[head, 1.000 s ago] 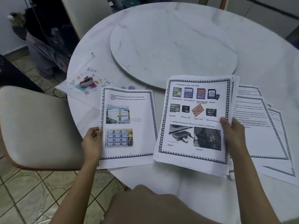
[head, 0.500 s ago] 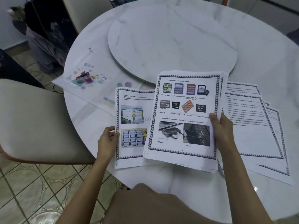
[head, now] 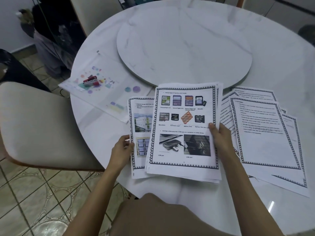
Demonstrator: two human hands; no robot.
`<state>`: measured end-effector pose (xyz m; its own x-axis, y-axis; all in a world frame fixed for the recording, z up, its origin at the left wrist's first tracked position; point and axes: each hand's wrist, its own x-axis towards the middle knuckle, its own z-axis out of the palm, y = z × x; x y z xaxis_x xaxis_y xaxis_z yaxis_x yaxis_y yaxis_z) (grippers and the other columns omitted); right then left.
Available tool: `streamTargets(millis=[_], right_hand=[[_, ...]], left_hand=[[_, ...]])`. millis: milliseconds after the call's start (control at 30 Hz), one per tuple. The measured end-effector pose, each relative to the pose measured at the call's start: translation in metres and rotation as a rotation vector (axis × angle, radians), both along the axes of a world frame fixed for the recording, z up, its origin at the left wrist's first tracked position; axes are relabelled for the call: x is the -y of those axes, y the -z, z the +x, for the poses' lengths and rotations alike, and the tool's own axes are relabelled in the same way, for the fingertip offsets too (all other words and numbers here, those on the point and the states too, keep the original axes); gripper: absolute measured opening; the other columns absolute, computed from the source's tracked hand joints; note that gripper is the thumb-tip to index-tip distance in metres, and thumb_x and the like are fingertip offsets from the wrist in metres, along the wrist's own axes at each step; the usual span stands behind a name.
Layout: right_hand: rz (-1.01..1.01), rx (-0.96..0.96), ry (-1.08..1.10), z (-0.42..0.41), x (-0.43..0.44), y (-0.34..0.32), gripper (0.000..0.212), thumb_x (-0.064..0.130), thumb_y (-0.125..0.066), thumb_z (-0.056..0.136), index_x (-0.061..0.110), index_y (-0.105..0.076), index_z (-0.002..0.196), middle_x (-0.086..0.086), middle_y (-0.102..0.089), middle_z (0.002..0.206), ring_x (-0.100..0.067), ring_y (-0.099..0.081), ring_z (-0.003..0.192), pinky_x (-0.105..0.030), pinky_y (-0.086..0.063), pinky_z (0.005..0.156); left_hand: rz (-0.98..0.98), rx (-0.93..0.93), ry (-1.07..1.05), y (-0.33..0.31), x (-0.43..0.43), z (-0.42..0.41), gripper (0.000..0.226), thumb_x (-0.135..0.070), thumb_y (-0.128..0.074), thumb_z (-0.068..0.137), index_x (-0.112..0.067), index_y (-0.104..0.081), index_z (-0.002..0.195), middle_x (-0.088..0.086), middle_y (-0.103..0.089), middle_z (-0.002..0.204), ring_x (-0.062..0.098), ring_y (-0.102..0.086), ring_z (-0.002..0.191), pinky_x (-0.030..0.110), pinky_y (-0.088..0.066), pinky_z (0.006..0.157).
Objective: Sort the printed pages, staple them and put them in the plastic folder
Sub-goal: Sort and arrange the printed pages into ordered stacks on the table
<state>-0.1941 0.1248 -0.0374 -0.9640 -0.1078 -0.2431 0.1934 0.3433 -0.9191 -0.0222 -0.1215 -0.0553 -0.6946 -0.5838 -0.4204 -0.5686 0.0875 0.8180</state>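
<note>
A stack of white printed pages [head: 184,130] with dark patterned borders, its top sheet showing colour pictures of memory cards and USB ports, sits at the near edge of the round white marble counter [head: 281,68]. The right hand [head: 219,136] pinches its right edge, thumb on top. The left hand [head: 121,148] pinches the left edge of a single bordered page with a building photograph [head: 139,123], which lies partly under the stack's left side. The hands are apart, each clamped on its own paper. The step appears to be sorting: merging the single page into the stack in its proper order. Done well, that calls for checking the sequence first, sliding the sheet in flat so no corner folds, then squaring all edges against the counter before stapling. Beyond the right hand, more bordered text pages [head: 262,133] lie fanned and overlapping, not yet gathered. Ahead and outward of the left hand rests the translucent plastic folder with pastel dots [head: 110,94], with a small red stapler [head: 90,80] on it. Farther ahead of both hands sits a raised round marble turntable [head: 184,45]. A cream padded chair [head: 42,123] stands outside the left hand.
</note>
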Motion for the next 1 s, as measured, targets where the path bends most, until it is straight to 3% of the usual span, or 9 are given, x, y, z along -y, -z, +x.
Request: streamTargets(millis=[167, 333, 433, 600, 767, 900, 1000], right_hand=[[0.110, -0.004, -0.117, 0.005, 0.020, 0.009, 0.031, 0.024, -0.048, 0.095, 0.006, -0.058, 0.118, -0.005, -0.063, 0.105, -0.018, -0.059, 0.094, -0.025, -0.046, 0.074], [0.160, 0.028, -0.183, 0.012, 0.034, 0.015, 0.033, 0.032, -0.049, 0.093, 0.009, -0.061, 0.113, -0.011, -0.067, 0.110, -0.027, -0.064, 0.099, -0.046, -0.051, 0.089], [0.153, 0.035, -0.213, 0.016, 0.044, 0.013, 0.029, 0.028, -0.048, 0.094, 0.008, -0.059, 0.112, -0.012, -0.066, 0.109, -0.027, -0.063, 0.098, -0.041, -0.052, 0.087], [0.171, 0.046, -0.323, 0.025, 0.056, 0.013, 0.029, 0.025, -0.049, 0.094, 0.007, -0.059, 0.115, -0.009, -0.066, 0.109, -0.020, -0.063, 0.091, -0.026, -0.051, 0.073], [0.244, -0.011, -0.297, 0.026, 0.052, 0.015, 0.027, 0.019, -0.052, 0.093, 0.007, -0.056, 0.116, -0.007, -0.063, 0.107, -0.014, -0.056, 0.087, -0.015, -0.041, 0.064], [0.316, -0.042, -0.166, 0.024, 0.040, 0.020, 0.029, 0.013, -0.057, 0.089, 0.006, -0.056, 0.117, -0.011, -0.058, 0.112, -0.012, -0.052, 0.089, -0.017, -0.037, 0.079], [0.330, -0.025, -0.177, 0.029, 0.035, 0.024, 0.037, 0.015, -0.058, 0.088, 0.006, -0.053, 0.123, -0.014, -0.055, 0.119, -0.013, -0.051, 0.095, -0.019, -0.037, 0.085]], left_hand=[[0.004, 0.013, 0.042, 0.002, -0.008, 0.003, 0.019, -0.020, -0.036, 0.099, -0.015, -0.053, 0.108, 0.008, -0.064, 0.101, 0.029, -0.060, 0.095, 0.040, -0.046, 0.082], [-0.003, 0.025, 0.048, 0.000, -0.006, 0.002, 0.033, -0.028, -0.032, 0.100, -0.004, -0.055, 0.104, 0.013, -0.063, 0.103, 0.031, -0.057, 0.099, 0.043, -0.043, 0.088], [0.015, 0.018, 0.073, 0.001, -0.003, 0.001, 0.032, -0.032, -0.036, 0.099, -0.007, -0.056, 0.106, 0.010, -0.064, 0.108, 0.028, -0.058, 0.100, 0.041, -0.044, 0.086], [0.018, 0.015, 0.104, 0.002, -0.002, -0.003, 0.033, -0.023, -0.044, 0.097, -0.012, -0.048, 0.128, 0.006, -0.056, 0.130, 0.025, -0.053, 0.116, 0.032, -0.042, 0.092], [-0.004, 0.021, 0.098, 0.003, -0.003, -0.006, 0.034, -0.019, -0.041, 0.097, -0.011, -0.044, 0.130, 0.007, -0.052, 0.134, 0.026, -0.051, 0.119, 0.030, -0.040, 0.093], [-0.026, 0.004, 0.109, 0.007, -0.002, -0.004, 0.032, -0.016, -0.038, 0.098, -0.012, -0.042, 0.129, 0.007, -0.053, 0.133, 0.029, -0.050, 0.120, 0.039, -0.041, 0.100], [-0.041, -0.065, 0.108, 0.006, -0.004, -0.002, 0.033, -0.014, -0.037, 0.099, -0.013, -0.041, 0.131, 0.003, -0.052, 0.131, 0.025, -0.049, 0.120, 0.033, -0.039, 0.098]])
